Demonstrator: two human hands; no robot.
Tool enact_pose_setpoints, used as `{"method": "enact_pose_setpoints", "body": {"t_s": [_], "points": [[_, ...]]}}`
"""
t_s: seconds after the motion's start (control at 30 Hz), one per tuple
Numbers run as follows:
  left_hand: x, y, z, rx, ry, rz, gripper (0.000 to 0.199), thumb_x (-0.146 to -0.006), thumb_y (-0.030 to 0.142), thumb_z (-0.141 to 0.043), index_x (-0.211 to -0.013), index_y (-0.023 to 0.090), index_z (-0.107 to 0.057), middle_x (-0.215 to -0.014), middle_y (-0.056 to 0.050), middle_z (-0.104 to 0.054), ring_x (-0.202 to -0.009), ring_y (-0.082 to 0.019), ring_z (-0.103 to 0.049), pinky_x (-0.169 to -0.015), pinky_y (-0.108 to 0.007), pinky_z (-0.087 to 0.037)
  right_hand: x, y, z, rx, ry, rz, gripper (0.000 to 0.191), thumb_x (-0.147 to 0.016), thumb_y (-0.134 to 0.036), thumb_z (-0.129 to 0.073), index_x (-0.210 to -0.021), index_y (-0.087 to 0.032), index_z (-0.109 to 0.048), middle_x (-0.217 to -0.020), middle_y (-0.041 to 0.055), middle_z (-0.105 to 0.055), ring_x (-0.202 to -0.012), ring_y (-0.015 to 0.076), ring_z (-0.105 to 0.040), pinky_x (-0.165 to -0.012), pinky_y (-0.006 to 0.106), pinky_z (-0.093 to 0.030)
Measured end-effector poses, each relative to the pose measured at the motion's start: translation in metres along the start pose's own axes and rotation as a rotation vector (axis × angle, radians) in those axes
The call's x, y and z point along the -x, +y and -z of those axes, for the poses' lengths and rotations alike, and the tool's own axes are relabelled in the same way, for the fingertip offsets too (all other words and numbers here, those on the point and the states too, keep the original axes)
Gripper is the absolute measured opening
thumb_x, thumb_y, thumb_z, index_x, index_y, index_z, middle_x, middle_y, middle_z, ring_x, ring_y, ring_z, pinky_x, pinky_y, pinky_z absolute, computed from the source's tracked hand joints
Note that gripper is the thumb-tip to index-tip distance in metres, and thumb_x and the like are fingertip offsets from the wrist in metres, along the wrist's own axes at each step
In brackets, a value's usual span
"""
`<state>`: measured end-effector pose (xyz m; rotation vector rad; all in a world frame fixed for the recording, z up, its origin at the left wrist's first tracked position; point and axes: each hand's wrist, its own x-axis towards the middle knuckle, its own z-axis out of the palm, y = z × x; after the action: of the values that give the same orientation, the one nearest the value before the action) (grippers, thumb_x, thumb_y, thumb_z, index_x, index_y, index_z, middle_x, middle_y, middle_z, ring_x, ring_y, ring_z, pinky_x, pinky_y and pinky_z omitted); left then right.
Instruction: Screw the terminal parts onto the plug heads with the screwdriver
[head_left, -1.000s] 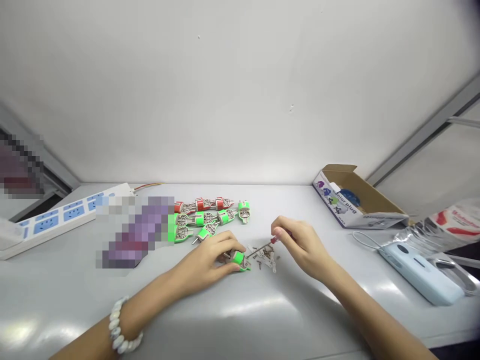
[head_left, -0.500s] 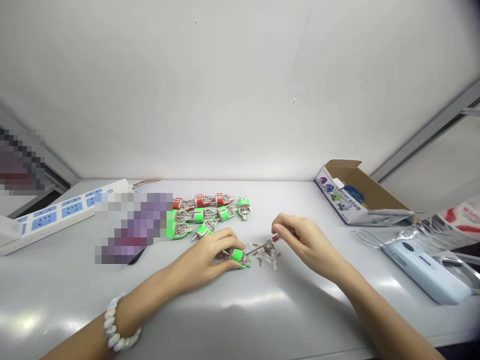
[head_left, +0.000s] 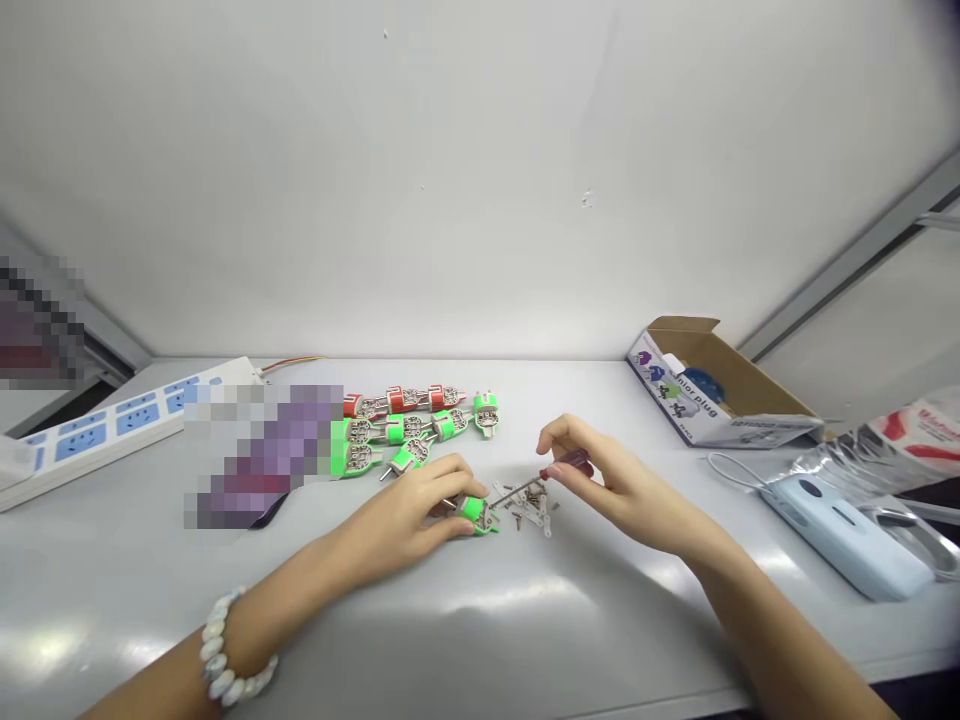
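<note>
My left hand (head_left: 420, 510) is closed around a green electrical plug (head_left: 472, 512) with its inner side showing, holding it down on the table. In my right hand (head_left: 611, 490) is a screwdriver (head_left: 574, 458) with a dark red handle. The thumb touches the handle while the index finger is raised and curved above it. The thin shaft slants down to the left, and its tip meets the inside of the plug. Just right of the plug lie small loose screws (head_left: 518, 521) and pale flat strips (head_left: 547, 519).
Behind my left hand lie several red plugs (head_left: 402, 399) and green plugs (head_left: 450, 424). A power strip (head_left: 135, 415) and a blurred purple item (head_left: 277, 450) are at left. An open cardboard box (head_left: 694, 410), a light blue device (head_left: 844, 535) and clear plastic packaging (head_left: 877, 450) lie at right.
My right index finger has lifted off the screwdriver handle and the hand has opened slightly. The screwdriver tip stays at the plug, and my left hand has barely moved.
</note>
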<state>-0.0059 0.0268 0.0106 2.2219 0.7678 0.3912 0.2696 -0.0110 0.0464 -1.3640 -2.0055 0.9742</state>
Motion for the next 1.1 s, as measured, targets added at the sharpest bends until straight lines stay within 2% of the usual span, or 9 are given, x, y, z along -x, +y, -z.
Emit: {"method": "enact_pose_setpoints", "body": {"t_s": [0.1,0.27,0.43,0.6,0.67,0.8,0.93,1.0,1.1], "points": [[0.0003,0.0011,0.0002,0.002,0.005,0.014,0.018,-0.099,0.021,-0.061,-0.116,0.026,-0.066,-0.110,-0.003,-0.060,-0.094,-0.019,-0.061,-0.085,-0.031,-0.048,0.0004,0.0001,-0.0003,0.025,0.028,0.037,0.010,-0.102,-0.032,-0.050,-0.110,-0.027,-0.053,-0.103,0.0036,-0.065,-0.086,0.0197,-0.061,-0.075,0.033,-0.050],[0.0006,0.0021,0.0003,0.009,0.003,0.013,0.020,-0.098,0.020,-0.061,-0.116,0.028,-0.066,-0.110,-0.002,-0.061,-0.094,-0.020,-0.061,-0.083,-0.031,-0.049,-0.0033,0.0021,-0.0050,0.075,0.114,-0.005,0.027,-0.106,-0.038,-0.041,-0.087,-0.024,-0.053,-0.070,-0.0011,-0.056,-0.061,0.0173,-0.050,-0.058,0.031,-0.040],[0.0006,0.0022,0.0003,0.002,0.010,0.021,0.018,-0.098,0.020,-0.062,-0.114,0.026,-0.067,-0.109,-0.003,-0.061,-0.092,-0.019,-0.061,-0.083,-0.031,-0.049,-0.0033,0.0029,-0.0047,0.071,0.086,0.057,0.020,-0.104,-0.030,-0.044,-0.116,-0.026,-0.059,-0.100,0.0047,-0.067,-0.092,0.0218,-0.063,-0.073,0.033,-0.049],[0.0003,0.0013,0.0003,0.001,-0.001,0.009,0.017,-0.100,0.024,-0.059,-0.115,0.026,-0.067,-0.109,-0.003,-0.061,-0.094,-0.020,-0.061,-0.083,-0.032,-0.048,-0.0047,0.0044,-0.0084,0.148,0.171,0.010,0.025,-0.105,-0.034,-0.041,-0.096,-0.023,-0.061,-0.076,0.0014,-0.062,-0.071,0.0205,-0.058,-0.066,0.034,-0.045],[0.0002,0.0004,0.0000,0.005,0.000,0.007,0.017,-0.100,0.025,-0.060,-0.115,0.025,-0.066,-0.110,-0.004,-0.061,-0.093,-0.020,-0.060,-0.083,-0.031,-0.048,-0.0038,0.0038,-0.0085,0.109,0.148,0.057,0.019,-0.103,-0.029,-0.043,-0.104,-0.024,-0.061,-0.083,0.0018,-0.062,-0.076,0.0198,-0.059,-0.067,0.032,-0.047],[0.0002,-0.0010,-0.0001,0.013,-0.001,0.002,0.017,-0.099,0.023,-0.061,-0.115,0.025,-0.066,-0.110,-0.004,-0.061,-0.095,-0.020,-0.060,-0.084,-0.031,-0.048,-0.0030,0.0026,-0.0080,0.157,0.154,0.149,0.024,-0.101,-0.029,-0.048,-0.124,-0.026,-0.057,-0.101,0.0055,-0.066,-0.095,0.0238,-0.062,-0.086,0.040,-0.049],[0.0002,-0.0009,0.0005,0.009,-0.008,0.006,0.019,-0.099,0.023,-0.060,-0.117,0.026,-0.066,-0.110,-0.004,-0.061,-0.095,-0.020,-0.060,-0.085,-0.031,-0.047,-0.0044,0.0041,-0.0087,0.221,0.186,0.026,0.024,-0.105,-0.035,-0.043,-0.094,-0.023,-0.060,-0.072,0.0008,-0.062,-0.068,0.0207,-0.055,-0.068,0.036,-0.046],[0.0002,-0.0005,0.0005,0.009,-0.007,0.005,0.017,-0.100,0.023,-0.060,-0.116,0.025,-0.066,-0.110,-0.004,-0.061,-0.094,-0.020,-0.060,-0.083,-0.031,-0.047,-0.0032,0.0042,-0.0075,0.173,0.150,0.054,0.021,-0.104,-0.029,-0.041,-0.096,-0.024,-0.060,-0.081,0.0019,-0.064,-0.070,0.0195,-0.058,-0.065,0.033,-0.047],[0.0004,0.0002,-0.0001,0.008,0.009,-0.007,0.016,-0.100,0.024,-0.060,-0.114,0.025,-0.067,-0.109,-0.005,-0.062,-0.093,-0.020,-0.061,-0.082,-0.030,-0.047,-0.0007,0.0023,-0.0054,0.115,0.098,0.184,0.027,-0.100,-0.023,-0.048,-0.125,-0.027,-0.056,-0.113,0.0068,-0.066,-0.101,0.0236,-0.063,-0.084,0.038,-0.053]]}}
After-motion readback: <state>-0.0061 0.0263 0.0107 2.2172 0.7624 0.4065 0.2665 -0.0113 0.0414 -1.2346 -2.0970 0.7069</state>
